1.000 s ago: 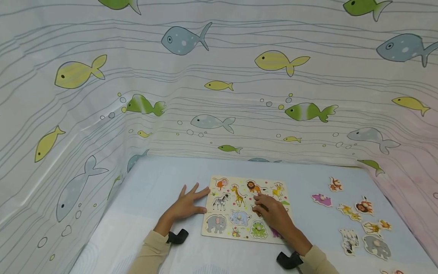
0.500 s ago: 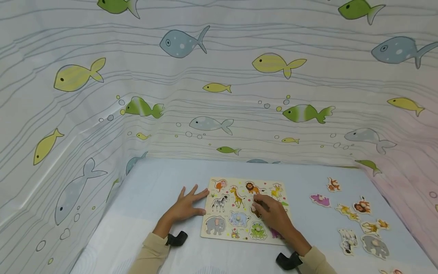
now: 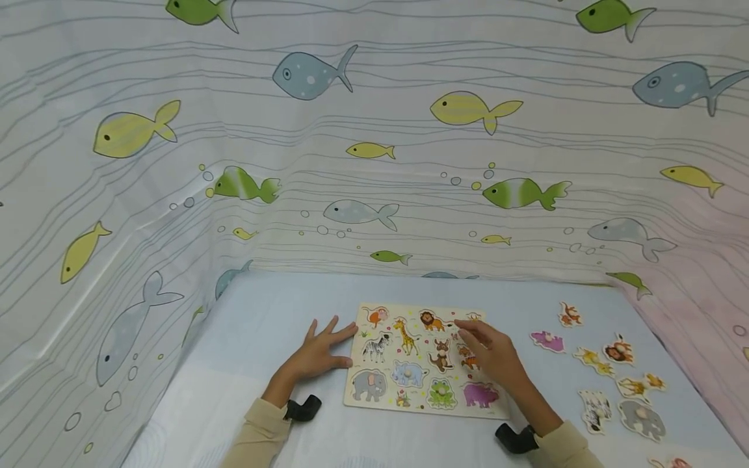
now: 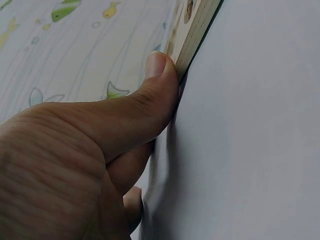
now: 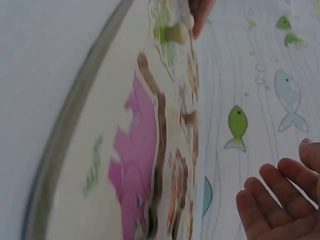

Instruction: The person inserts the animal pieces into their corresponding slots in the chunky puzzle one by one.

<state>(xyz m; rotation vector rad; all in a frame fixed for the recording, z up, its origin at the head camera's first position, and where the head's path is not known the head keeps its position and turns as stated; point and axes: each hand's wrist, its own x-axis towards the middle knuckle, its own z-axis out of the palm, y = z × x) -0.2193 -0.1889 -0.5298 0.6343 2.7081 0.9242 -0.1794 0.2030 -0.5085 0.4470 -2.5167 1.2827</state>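
My left hand [image 3: 318,350] lies with fingers spread beside the left edge of a wooden animal puzzle board [image 3: 417,398]. In the left wrist view its thumb [image 4: 157,75] touches the board's edge [image 4: 192,42]. Over the board's right side hovers my right hand [image 3: 494,351], fingers loosely extended and holding nothing; it partly covers the tiger and the goat pictures. A kangaroo piece [image 3: 441,355], a rhino piece [image 3: 408,374] and a frog piece [image 3: 441,393] sit in their places. The purple hippo recess [image 5: 135,165] shows close up in the right wrist view.
Loose knobbed pieces lie right of the board, among them a purple hippo [image 3: 547,341], a lion [image 3: 620,351], a giraffe [image 3: 642,387], a zebra [image 3: 595,411] and an elephant [image 3: 642,420]. A fish-patterned sheet [image 3: 374,182] rises behind the table [image 3: 304,299].
My right hand has let go of the kangaroo piece and moved right, uncovering that piece and the hippo recess. The left hand stays at the board's edge.
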